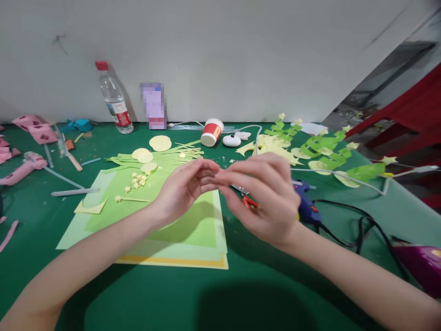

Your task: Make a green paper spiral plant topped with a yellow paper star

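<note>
My left hand (186,188) is raised over a stack of green paper sheets (193,230), its fingers curled inward. My right hand (263,197) comes from the other side, thumb and fingers drawn together, and its fingertips meet those of the left. Whatever lies between the fingertips is hidden or too small to make out. On the sheets lie several small pale yellow stars (139,179) and a thin paper strip (134,199) with a star at its end. Partly behind my right hand are a red-handled tool (250,201) and a blue glue gun (308,204).
Green paper strips (127,159) and yellow paper circles (160,143) lie behind the sheets. A bottle (116,103), a phone (154,106) and a paper cup (212,132) stand along the wall. Green curled paper pieces (324,151) lie right, pink paper shapes (41,132) left.
</note>
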